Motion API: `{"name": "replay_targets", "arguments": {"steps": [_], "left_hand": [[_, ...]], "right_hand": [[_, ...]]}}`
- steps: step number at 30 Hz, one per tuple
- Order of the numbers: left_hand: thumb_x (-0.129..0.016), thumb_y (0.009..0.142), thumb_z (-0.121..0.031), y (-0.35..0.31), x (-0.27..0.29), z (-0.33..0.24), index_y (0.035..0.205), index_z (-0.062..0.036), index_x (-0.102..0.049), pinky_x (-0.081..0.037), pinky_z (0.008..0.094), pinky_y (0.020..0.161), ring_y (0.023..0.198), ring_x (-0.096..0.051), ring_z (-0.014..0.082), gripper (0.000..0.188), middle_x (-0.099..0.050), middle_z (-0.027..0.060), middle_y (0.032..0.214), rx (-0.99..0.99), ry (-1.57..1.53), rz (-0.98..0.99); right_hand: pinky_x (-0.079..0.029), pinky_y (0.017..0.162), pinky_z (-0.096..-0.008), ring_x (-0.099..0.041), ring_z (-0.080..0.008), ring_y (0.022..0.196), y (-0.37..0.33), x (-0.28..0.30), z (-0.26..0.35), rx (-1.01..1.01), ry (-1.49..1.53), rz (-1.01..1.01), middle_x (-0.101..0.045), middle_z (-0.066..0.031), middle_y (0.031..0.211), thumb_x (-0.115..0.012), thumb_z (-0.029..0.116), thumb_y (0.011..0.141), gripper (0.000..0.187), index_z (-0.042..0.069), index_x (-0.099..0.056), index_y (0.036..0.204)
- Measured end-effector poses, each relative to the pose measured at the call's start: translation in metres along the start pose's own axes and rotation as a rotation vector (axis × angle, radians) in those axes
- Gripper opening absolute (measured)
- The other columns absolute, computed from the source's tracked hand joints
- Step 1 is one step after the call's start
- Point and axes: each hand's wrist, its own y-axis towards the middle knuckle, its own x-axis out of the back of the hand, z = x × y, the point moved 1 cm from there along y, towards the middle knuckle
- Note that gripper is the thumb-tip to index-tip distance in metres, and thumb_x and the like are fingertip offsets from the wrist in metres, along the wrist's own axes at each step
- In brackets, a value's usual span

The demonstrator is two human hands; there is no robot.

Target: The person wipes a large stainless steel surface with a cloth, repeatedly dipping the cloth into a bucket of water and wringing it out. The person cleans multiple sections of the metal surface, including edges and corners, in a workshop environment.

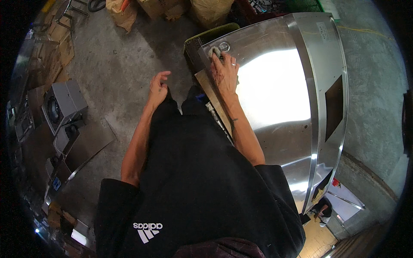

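Observation:
My right hand (224, 77), with a ring on one finger, rests at the far left corner of a large shiny sheet-metal panel (275, 137). Its fingers press a small crumpled greyish rag (214, 52) onto the metal; part of the rag is hidden under them. Just beyond the fingertips is a round ring-shaped fitting or mark (224, 46). My left hand (158, 88) hangs over the floor to the left of the panel. It holds nothing, and its fingers are loosely bent and apart.
A wooden strip (213, 94) runs along the panel's left edge. Brown sacks (159, 7) stand at the back. On the left lie a grey boxy unit with a fan (69, 103) and flat sheets (88, 144). Another person (322, 210) is at the lower right, beyond the panel.

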Motion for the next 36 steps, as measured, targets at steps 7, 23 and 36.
{"name": "replay_targets", "arguments": {"steps": [7, 23, 36], "left_hand": [[-0.048, 0.08, 0.012, -0.017, 0.007, 0.022, 0.134, -0.0107, -0.066, -0.051, 0.0366, 0.088, 0.105, -0.058, 0.0267, 0.061, -0.06, 0.0127, 0.117, -0.023, 0.051, -0.067], [-0.053, 0.088, 0.007, 0.099, -0.049, -0.165, 0.139, -0.0142, -0.065, -0.049, 0.043, 0.097, 0.117, -0.054, 0.0323, 0.056, -0.06, 0.0126, 0.133, -0.564, 0.265, 0.074], [-0.051, 0.086, 0.013, 0.171, -0.045, -0.211, 0.116, -0.0099, -0.066, -0.047, 0.0371, 0.093, 0.096, -0.063, 0.025, 0.041, -0.068, 0.0096, 0.105, -0.751, 0.469, 0.404]], "right_hand": [[-0.042, 0.094, -0.048, -0.054, -0.0318, 0.119, 0.01, 0.004, 0.005, 0.043, -0.02, 0.007, -0.057, -0.01, 0.135, -0.072, 0.021, 0.094, 0.04, 0.02, -0.067, 0.133], [-0.048, 0.094, -0.0532, -0.057, -0.0459, 0.112, -0.058, 0.072, 0.015, -0.276, 0.351, -0.178, -0.056, -0.0298, 0.123, -0.069, 0.009, 0.095, 0.029, 0.001, -0.065, 0.123], [-0.052, 0.089, -0.0459, -0.06, -0.0413, 0.105, -0.077, 0.103, 0.004, -0.577, 0.723, -0.305, -0.058, -0.0279, 0.12, -0.068, 0.011, 0.099, 0.026, 0.0, -0.065, 0.122]]}}
